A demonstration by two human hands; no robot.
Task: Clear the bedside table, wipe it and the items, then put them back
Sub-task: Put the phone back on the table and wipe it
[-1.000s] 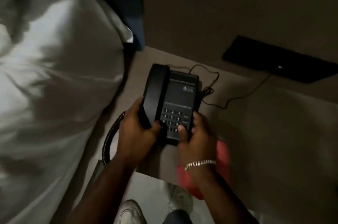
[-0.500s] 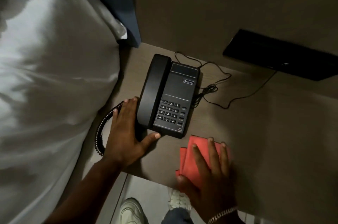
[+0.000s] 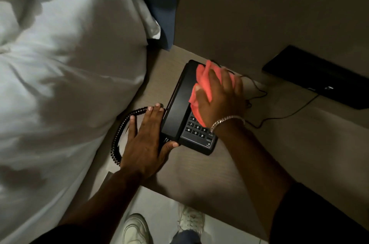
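Dim hotel-ish room, shot looking down at a pale wood-grain bedside table (image 3: 199,172), with two white sneakers (image 3: 137,227) on the floor nearest the camera and rumpled white bedding (image 3: 60,84) on the left. Left hand (image 3: 143,144) lies flat on the tabletop with fingers spread, pressed against the near left corner of a black corded desk phone (image 3: 179,108), thumb hooked round its front edge, not gripping anything. Its black coiled cord (image 3: 119,132) loops beside that hand. Further back, right hand (image 3: 217,98), silver chain bracelet (image 3: 226,120) on the wrist, presses a coral-red cleaning cloth (image 3: 203,80) onto the phone's top, fingers spread over the cloth. Beyond, thin black cable (image 3: 279,118) runs toward a flat black box (image 3: 319,78) by the wall.
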